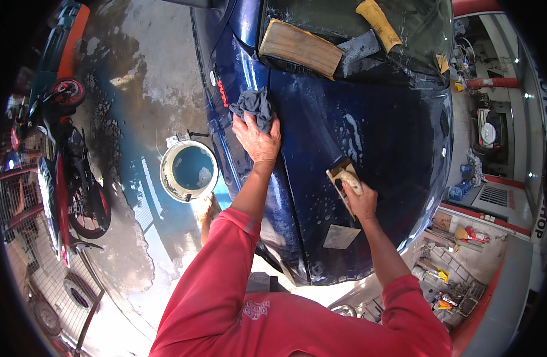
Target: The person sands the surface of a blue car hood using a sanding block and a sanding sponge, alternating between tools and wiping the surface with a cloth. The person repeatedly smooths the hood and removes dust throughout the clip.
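Note:
My left hand (255, 137) grips a bunched dark grey cloth (254, 102) on the blue car's fender (267, 202), along the hood's left side. My right hand (361, 201) holds the pale handle of a flat sanding block (349, 181) on the dark blue hood (392, 149), just below some white watery streaks (352, 134). A light square sheet (342, 236) lies on the hood below the block. On the windscreen's lower part rest a wooden board (300, 47), a grey piece (357, 49) and a yellowish elongated block (377, 24).
A white bucket (166, 172) of bluish water stands left of the car on wet concrete (133, 65). A red-and-black motorcycle (62, 202) and a wire mesh rack (17, 205) are at the left. Tools and clutter (464, 285) lie on the floor at the lower right.

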`<state>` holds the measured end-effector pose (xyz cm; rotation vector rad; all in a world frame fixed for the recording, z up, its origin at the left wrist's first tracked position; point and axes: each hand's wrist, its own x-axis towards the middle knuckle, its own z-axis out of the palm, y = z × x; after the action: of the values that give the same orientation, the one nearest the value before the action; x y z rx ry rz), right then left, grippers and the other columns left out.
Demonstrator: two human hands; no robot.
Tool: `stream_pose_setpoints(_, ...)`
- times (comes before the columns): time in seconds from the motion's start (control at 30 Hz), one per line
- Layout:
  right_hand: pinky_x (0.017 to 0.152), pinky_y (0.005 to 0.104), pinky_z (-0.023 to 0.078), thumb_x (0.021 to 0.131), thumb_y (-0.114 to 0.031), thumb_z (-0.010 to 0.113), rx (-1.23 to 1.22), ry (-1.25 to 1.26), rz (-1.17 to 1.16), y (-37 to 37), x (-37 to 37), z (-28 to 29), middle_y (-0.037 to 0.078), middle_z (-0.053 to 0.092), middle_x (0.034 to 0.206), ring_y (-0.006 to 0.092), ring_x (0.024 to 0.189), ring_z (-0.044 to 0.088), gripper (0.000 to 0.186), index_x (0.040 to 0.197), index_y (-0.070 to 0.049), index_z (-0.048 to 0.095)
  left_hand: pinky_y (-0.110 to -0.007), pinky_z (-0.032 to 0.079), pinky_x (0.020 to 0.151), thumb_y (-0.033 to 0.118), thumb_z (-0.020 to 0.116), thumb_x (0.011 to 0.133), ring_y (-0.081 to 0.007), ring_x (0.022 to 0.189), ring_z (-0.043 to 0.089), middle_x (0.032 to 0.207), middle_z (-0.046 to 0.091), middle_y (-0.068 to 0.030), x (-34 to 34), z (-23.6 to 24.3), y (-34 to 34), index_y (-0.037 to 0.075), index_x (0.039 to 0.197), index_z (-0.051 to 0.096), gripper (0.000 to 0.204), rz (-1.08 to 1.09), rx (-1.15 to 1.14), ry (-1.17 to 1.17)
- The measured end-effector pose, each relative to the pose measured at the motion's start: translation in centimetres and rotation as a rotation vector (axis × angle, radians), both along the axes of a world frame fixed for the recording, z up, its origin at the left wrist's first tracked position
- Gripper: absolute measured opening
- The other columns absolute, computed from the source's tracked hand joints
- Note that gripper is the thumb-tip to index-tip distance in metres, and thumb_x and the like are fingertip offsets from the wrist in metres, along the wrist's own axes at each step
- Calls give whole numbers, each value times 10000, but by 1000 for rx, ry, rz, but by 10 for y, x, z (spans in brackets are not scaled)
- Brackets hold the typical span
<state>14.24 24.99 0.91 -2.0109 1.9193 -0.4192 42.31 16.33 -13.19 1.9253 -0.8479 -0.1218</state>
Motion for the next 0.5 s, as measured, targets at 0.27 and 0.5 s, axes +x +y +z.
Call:
stream_pose_setpoints(0.27, 730, 515, 606, 899, -640, 796, 24, -15, 41, -192, 77, -25, 234, 757, 786, 428, 762, 768, 640, 828, -5, 757, -630, 433, 1082, 399, 848, 852, -565, 1253, 505, 1435, 494, -356, -1, -11, 1, -13, 1390, 517, 754, 11, 19, -64)
stream_pose_setpoints(0.5, 779, 459, 629, 892, -399, 898, 24, 69, -135, 18, -30, -6, 232, 800, 929, 388, 885, 808, 415, 1016, -9, 826, -621, 436, 1097, 387, 854, 843, -555, 1281, 504, 1467, 492, -353, -1, 4, 0, -29, 1371, 534, 744, 22, 2, -18)
